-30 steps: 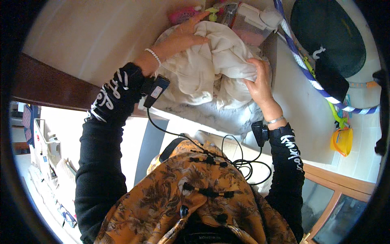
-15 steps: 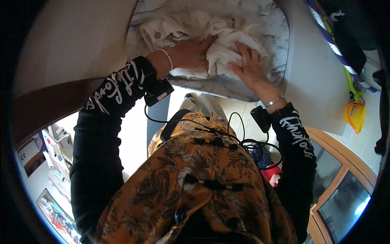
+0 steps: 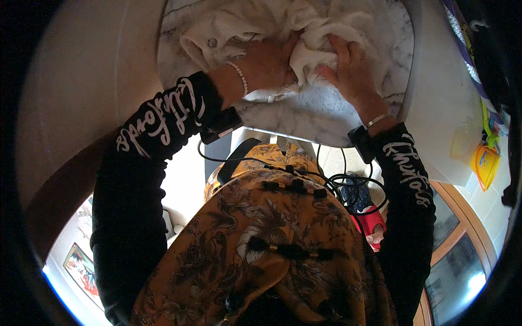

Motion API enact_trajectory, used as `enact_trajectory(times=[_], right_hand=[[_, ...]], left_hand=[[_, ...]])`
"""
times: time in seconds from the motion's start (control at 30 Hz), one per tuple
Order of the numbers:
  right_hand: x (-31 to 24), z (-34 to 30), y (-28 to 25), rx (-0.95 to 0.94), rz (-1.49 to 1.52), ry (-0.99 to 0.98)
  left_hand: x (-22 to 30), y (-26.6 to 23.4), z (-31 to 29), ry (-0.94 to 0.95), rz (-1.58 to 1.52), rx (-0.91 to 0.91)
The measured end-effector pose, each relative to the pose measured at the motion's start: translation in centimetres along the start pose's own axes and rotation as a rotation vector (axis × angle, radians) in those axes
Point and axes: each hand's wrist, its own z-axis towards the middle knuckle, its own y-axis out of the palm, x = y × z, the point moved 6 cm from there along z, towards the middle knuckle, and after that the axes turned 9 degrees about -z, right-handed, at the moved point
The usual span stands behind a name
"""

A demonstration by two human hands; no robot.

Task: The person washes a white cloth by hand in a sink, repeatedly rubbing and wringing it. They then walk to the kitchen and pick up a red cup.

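Soft, rumpled off-white cloth [image 3: 309,53] with a round button [image 3: 212,42] lies on a grey-veined, marble-patterned basin [image 3: 277,120]. It bunches between the left hand [image 3: 265,64] and right hand [image 3: 354,73], spreading far of both; they touch it, though whether either grips cannot be told.

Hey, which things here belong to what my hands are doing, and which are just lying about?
In use: left hand, right hand, cream cloth, marbled surface beneath.

Apparently just about: yellow container, red item, purple-and-white rope.
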Motion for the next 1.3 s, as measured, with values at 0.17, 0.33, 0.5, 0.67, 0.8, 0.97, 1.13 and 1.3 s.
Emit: enact_trajectory(times=[0.17,0.33,0.5,0.67,0.8,0.97,1.13,1.3], right_hand=[[0.6,0.6,-0.1,0.066,0.043,-0.111],[6.6,2.4,-2.1,-0.413,0.518,0.183],[11.0,3.5,-3.4,-0.201,0.43,0.339],[8.8,6.1,1.0,-0.45,0.782,0.098],[8.7,6.3,0.2,-0.314,0.848,0.273],[3.3,7.8,-6.0,-0.087,0.69,0.068],[-6.3,3.3,-12.4,0.342,-0.144,-0.548],[-4.9,-2.8,-7.4,-0.108,-0.203,-0.256]], left_hand=[[0.2,-0.7,-0.4,0.052,0.039,0.096],[0.0,-1.1,-0.7,-0.034,-0.042,0.016],[0.6,-3.4,-2.0,0.125,0.015,0.107],[-0.9,-4.4,-1.5,-0.087,0.045,-0.021],[-0.4,-7.6,-1.2,0.152,0.285,0.159],[1.1,-11.4,-1.3,0.413,0.52,0.386],[1.1,-11.9,-0.3,0.363,0.083,0.264],[3.5,-7.6,-1.3,0.371,-0.081,-0.048]])
